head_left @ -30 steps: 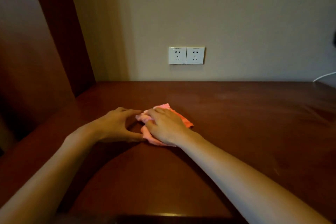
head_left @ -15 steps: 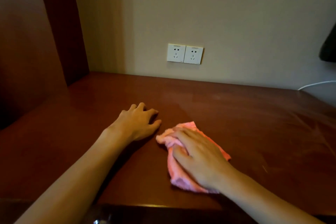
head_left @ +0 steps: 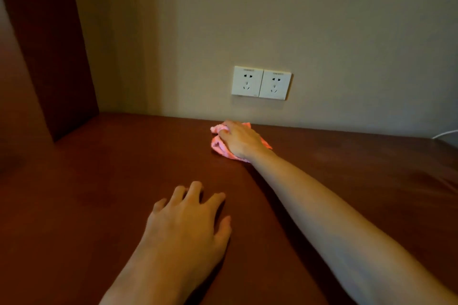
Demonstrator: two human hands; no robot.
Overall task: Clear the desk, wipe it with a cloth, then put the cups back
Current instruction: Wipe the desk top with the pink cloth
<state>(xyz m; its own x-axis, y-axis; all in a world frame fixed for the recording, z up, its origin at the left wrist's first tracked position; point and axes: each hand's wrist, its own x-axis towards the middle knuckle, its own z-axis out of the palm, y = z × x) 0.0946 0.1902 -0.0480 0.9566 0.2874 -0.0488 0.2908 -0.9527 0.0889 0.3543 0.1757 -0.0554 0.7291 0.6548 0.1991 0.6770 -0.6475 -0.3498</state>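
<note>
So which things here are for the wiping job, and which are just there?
For the job:
- pink cloth, bunched under the right hand by the back wall
- desk, the brown top being wiped
- left hand, resting flat on the desk

Just there:
- two white wall sockets
- white cable at the far right
- dark wooden side panel

No cups in view.

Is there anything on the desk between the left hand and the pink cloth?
No. In the head view only bare brown desk lies between the left hand and the pink cloth, which the right hand presses near the wall.
</note>
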